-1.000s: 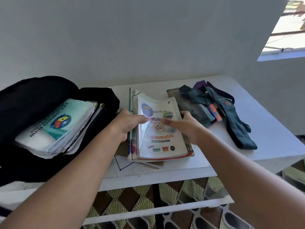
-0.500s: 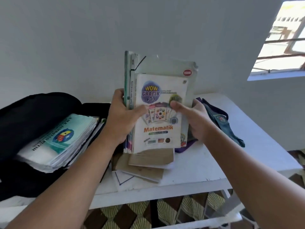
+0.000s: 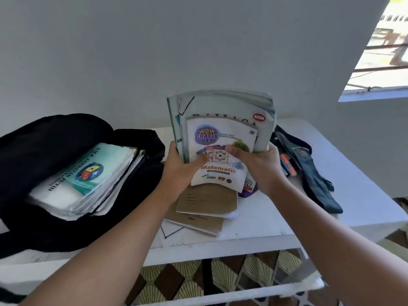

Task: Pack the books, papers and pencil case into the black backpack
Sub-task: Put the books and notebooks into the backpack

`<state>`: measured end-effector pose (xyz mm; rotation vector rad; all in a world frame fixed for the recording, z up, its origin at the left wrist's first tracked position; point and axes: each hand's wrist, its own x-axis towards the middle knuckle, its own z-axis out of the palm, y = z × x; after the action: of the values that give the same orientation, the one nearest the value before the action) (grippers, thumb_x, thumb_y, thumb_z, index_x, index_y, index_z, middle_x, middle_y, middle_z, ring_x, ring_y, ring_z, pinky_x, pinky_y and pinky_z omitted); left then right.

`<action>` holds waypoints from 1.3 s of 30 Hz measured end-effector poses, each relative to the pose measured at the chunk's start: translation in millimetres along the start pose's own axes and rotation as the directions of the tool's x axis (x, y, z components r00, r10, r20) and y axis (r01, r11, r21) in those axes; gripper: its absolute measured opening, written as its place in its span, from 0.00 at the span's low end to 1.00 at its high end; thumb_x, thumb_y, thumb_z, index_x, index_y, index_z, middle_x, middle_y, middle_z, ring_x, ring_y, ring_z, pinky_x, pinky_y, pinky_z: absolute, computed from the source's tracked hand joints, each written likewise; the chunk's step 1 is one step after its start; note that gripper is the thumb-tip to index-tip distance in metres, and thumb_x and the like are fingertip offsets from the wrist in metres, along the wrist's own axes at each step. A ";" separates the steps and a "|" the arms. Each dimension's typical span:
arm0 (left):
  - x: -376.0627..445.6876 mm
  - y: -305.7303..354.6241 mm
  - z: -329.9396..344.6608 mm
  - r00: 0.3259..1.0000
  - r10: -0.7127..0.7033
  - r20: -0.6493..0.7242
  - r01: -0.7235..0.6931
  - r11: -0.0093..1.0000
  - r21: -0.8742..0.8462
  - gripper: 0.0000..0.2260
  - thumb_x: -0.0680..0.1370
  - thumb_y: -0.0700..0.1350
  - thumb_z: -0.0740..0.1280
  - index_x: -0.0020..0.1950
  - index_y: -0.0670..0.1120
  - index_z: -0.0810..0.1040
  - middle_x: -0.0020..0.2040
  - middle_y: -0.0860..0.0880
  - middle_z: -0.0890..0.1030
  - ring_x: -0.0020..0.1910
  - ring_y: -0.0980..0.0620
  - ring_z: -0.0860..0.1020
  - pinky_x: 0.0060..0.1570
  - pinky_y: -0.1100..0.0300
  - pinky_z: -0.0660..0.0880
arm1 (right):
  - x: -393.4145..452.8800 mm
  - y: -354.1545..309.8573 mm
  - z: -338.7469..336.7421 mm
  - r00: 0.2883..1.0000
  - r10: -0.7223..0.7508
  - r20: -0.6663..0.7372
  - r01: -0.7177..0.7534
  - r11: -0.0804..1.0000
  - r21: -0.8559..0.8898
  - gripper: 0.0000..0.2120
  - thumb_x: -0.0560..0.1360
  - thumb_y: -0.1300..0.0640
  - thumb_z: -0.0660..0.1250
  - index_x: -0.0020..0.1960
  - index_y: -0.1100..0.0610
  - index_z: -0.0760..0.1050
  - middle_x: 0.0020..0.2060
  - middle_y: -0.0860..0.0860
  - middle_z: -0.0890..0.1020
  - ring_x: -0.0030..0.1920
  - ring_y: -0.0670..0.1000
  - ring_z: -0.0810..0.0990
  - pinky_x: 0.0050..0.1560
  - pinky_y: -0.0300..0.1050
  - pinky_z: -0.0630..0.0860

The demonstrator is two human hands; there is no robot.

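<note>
A stack of books [image 3: 220, 133] stands upright above the counter [image 3: 276, 219], gripped by the left hand [image 3: 183, 171] and right hand [image 3: 256, 166]. Left of the stack, the open black backpack [image 3: 55, 140] holds papers [image 3: 88, 180]; brown notebooks [image 3: 205, 208] lie beneath it.

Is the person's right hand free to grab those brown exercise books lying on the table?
Probably not right away. The right hand and left hand both grip the upright stack of books, which stands just over the brown exercise books. Nothing else covers them, so they look easy to take once the stack goes into the black backpack.
</note>
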<state>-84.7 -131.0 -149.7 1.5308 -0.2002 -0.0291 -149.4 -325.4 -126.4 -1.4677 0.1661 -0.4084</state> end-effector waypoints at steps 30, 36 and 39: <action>-0.1 147.0 -84.7 0.976 0.011 0.219 -0.070 0.962 0.264 0.19 0.66 0.40 0.77 0.56 0.47 0.82 0.51 0.47 0.88 0.47 0.46 0.87 0.41 0.52 0.84 | -4.2 30.0 29.9 0.924 0.157 0.349 -0.302 0.858 0.415 0.37 0.58 0.49 0.87 0.64 0.57 0.81 0.60 0.61 0.85 0.59 0.61 0.85 0.53 0.56 0.84; 19.5 145.5 -97.7 0.998 0.015 0.061 -0.048 0.811 0.583 0.26 0.68 0.52 0.82 0.62 0.50 0.78 0.53 0.50 0.86 0.49 0.49 0.86 0.46 0.50 0.84 | -17.6 34.6 57.4 0.906 0.307 0.291 -0.417 0.769 0.485 0.26 0.74 0.55 0.76 0.70 0.57 0.77 0.60 0.60 0.85 0.61 0.63 0.84 0.61 0.68 0.79; 20.9 140.9 -107.7 0.966 0.247 -0.075 -0.096 0.611 0.786 0.39 0.67 0.59 0.81 0.73 0.51 0.68 0.66 0.48 0.75 0.63 0.52 0.76 0.62 0.52 0.76 | -18.7 26.8 78.6 0.877 0.382 0.293 -0.481 0.692 0.539 0.22 0.77 0.54 0.75 0.70 0.56 0.78 0.59 0.59 0.86 0.59 0.62 0.85 0.60 0.69 0.80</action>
<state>-63.3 -21.5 -10.3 2.3773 -0.2324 0.4060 -134.3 -244.2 -146.9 -0.7793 0.2264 0.0599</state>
